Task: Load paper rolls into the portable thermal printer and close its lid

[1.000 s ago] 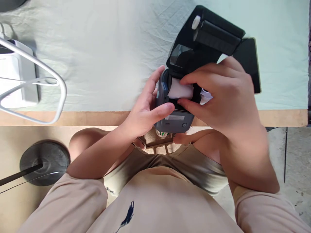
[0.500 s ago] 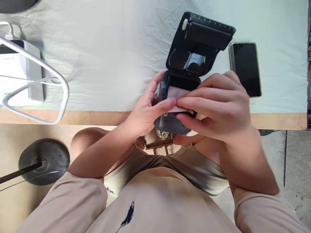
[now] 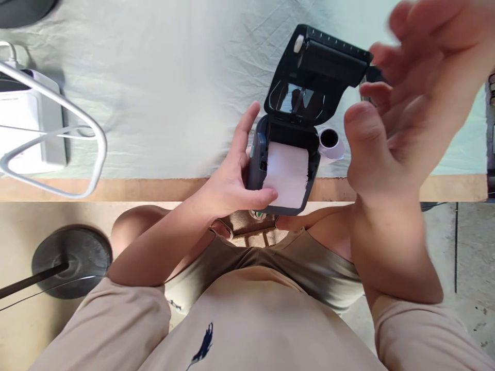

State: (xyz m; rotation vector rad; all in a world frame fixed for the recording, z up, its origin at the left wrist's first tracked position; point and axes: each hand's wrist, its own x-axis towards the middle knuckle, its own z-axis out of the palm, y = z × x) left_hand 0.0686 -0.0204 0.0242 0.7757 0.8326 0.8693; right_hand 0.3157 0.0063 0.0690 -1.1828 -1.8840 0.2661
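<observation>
Left hand (image 3: 232,180) clamped on printer (image 3: 284,170) at near edge of surface (image 3: 154,93), thumb pinning paper (image 3: 286,172) at its 7 o'clock corner. Paper drawn out of bay, lying over front lip. Lid (image 3: 317,74) stands open at 12 o'clock. Right hand (image 3: 402,118) raised, fingers apart, holding nothing, blurred. Spare roll (image 3: 330,141) just beside printer at 3 o'clock.

Step judged: paper loaded, lid not yet shut. Next move calls for keeping paper flat and straight over lip, lid pressed down evenly.

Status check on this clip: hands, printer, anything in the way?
Left hand gripping printer, lid up, paper pulled out. Right hand open, raised beside lid. Spare roll behind printer.
</observation>
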